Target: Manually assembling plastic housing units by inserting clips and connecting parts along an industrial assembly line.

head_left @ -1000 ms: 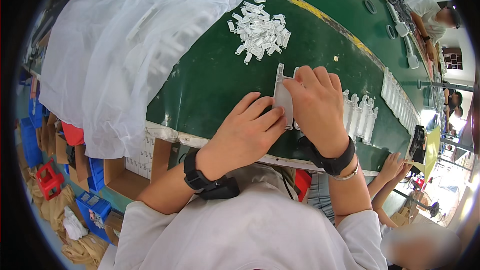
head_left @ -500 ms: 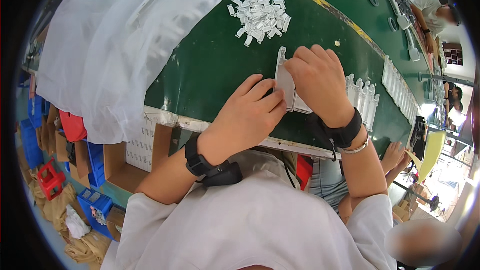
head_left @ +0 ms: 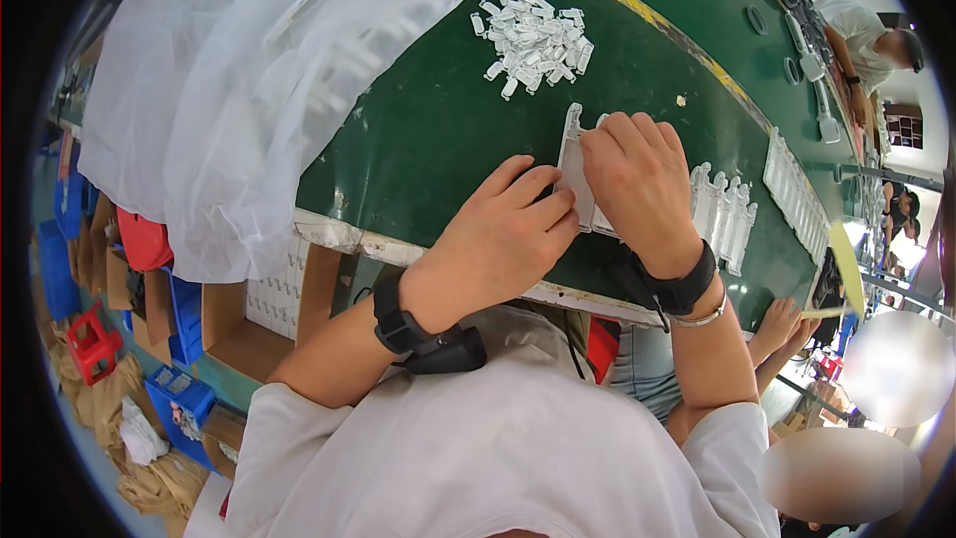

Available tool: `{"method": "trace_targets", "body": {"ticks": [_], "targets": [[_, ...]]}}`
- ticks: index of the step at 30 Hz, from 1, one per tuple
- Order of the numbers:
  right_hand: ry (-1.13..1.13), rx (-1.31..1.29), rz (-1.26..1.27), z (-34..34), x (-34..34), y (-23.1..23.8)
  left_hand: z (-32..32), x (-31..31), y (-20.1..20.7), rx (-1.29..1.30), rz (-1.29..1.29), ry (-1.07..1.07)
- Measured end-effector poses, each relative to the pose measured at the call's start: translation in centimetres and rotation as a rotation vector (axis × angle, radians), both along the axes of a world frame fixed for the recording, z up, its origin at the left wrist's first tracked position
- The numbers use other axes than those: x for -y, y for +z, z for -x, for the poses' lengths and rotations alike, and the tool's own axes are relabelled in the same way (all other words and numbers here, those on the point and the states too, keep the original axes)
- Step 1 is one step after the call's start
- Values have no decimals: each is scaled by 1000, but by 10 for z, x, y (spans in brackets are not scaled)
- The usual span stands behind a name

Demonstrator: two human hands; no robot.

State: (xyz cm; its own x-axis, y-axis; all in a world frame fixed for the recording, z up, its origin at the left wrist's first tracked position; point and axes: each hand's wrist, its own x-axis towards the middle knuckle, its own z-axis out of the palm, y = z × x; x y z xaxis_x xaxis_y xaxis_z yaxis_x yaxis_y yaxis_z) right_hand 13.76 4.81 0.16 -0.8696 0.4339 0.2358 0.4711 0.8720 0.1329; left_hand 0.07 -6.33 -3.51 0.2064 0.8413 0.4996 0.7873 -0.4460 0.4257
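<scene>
A clear plastic strip-shaped part [head_left: 573, 167] stands between my hands at the table's near edge. My left hand [head_left: 503, 234] has its fingers curled against the strip's lower left side, with the fingertips pressed on it. At the strip's upper right side, my right hand [head_left: 642, 179] is closed in a pinch; whatever small thing lies under its fingertips is hidden. Behind my right hand stands a row of similar clear plastic parts [head_left: 722, 217]. Farther off, a pile of small clear plastic pieces [head_left: 538, 38] lies loose on the green table [head_left: 418, 149].
A translucent white plastic sheet [head_left: 229, 110] covers the table's left end and hangs over its edge. More clear strips [head_left: 795, 184] lie at the right. Below left are an open cardboard box [head_left: 227, 324] and a red stool [head_left: 95, 344]. Other people sit at the right.
The whole view has shifted slightly, so the table and pile appear a little farther right and lower. Both hands stay at the clear strip; my right fingers have moved slightly along its upper end.
</scene>
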Motion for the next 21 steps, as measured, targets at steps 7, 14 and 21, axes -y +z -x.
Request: {"method": "trace_targets", "body": {"ticks": [7,14,21], "targets": [[-35,-22,120,0,3,-1,1,-1,1,-23,16,-7],[-39,14,126,-9,11,6,-1,-1,2,0,5,-15],[-156,-284,382,-45,64,15,-2,2,5,-51,-23,-4]]}}
